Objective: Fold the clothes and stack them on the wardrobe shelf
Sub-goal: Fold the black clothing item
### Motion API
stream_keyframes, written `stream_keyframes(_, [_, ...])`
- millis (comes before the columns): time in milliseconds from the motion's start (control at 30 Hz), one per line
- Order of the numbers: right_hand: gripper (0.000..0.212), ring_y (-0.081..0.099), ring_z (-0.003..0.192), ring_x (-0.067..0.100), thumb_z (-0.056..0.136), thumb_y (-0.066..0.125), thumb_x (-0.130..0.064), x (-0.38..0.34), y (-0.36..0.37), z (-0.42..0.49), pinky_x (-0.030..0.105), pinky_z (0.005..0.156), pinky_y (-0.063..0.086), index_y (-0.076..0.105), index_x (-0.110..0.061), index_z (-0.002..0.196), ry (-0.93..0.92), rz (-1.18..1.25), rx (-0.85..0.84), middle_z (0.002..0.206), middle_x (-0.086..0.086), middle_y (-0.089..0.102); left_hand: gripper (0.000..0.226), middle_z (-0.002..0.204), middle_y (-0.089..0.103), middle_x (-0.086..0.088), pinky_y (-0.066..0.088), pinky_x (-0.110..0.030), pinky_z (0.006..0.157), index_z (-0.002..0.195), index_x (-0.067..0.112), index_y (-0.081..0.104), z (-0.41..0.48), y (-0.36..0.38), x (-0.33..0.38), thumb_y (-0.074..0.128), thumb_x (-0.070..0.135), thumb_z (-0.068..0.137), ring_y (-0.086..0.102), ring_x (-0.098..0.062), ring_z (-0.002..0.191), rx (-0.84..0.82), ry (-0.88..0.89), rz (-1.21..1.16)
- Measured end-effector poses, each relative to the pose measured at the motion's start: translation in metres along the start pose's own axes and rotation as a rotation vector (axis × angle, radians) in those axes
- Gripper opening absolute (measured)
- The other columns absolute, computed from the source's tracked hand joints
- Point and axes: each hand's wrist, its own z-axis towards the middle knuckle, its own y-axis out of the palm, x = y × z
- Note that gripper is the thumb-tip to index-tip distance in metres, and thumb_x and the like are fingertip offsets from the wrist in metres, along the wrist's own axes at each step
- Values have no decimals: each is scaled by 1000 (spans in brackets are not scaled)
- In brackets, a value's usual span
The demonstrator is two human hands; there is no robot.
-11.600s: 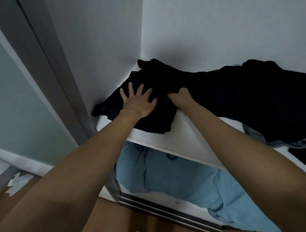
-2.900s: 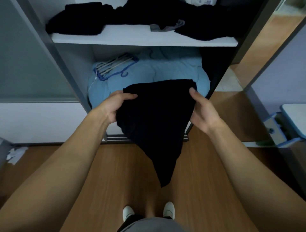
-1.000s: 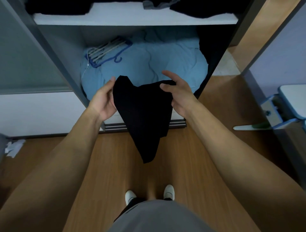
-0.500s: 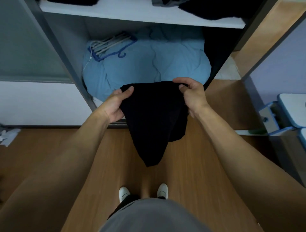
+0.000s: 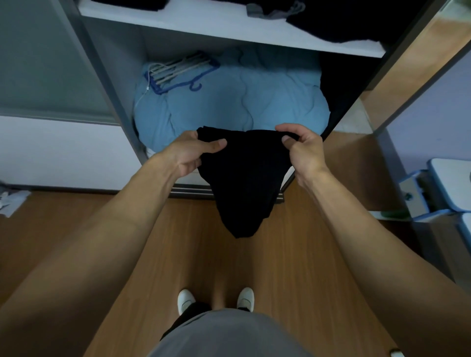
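I hold a black garment in the air in front of the open wardrobe. My left hand pinches its upper left corner and my right hand pinches its upper right corner, so the cloth hangs down to a point above the wooden floor. The white wardrobe shelf runs along the top of the view. A folded black piece lies at its left end, and a loose pile of dark clothes with a grey item lies at its right.
Below the shelf a light blue quilt fills the compartment, with a bundle of hangers on it. A grey sliding door stands left. A blue and white drawer unit is at the right. My white shoes stand on the wooden floor.
My hands have spread the top edge of the black garment slightly wider and now pinch both corners. The hanging part is shorter and more gathered than a second ago.
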Motion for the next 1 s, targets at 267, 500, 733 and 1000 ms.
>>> stream_keyframes(267, [30,72,84,14,98,53,0,-11,13,6,27,81,59,77,-18,96,-9,82,-13,91,5,76,43,111,73,-11,58,-28,86,118,2,67,-7,1,5,70,33,88,71,-20,100,55,-17,-209])
stream_keyframes(500, [26,72,90,23,98,53,0,-24,7,12,39,90,59,75,-11,107,120,445,-16,95,11,76,26,90,69,-3,52,-35,79,92,15,73,-16,-9,-41,79,22,68,65,-19,83,-332,5,-406])
stream_keyframes(733, [31,73,92,25,98,50,3,-24,9,10,44,92,58,77,-12,102,144,487,-16,96,11,76,42,120,58,-24,42,-46,106,130,-6,53,-8,0,-71,58,-7,88,57,-36,114,-329,9,44])
stream_keyframes(1000, [31,69,97,18,101,48,-6,-20,-5,15,36,95,56,76,-19,100,-130,-12,18,103,6,73,21,95,76,-1,51,-13,67,100,21,68,10,11,-60,49,12,103,71,-4,76,161,134,406])
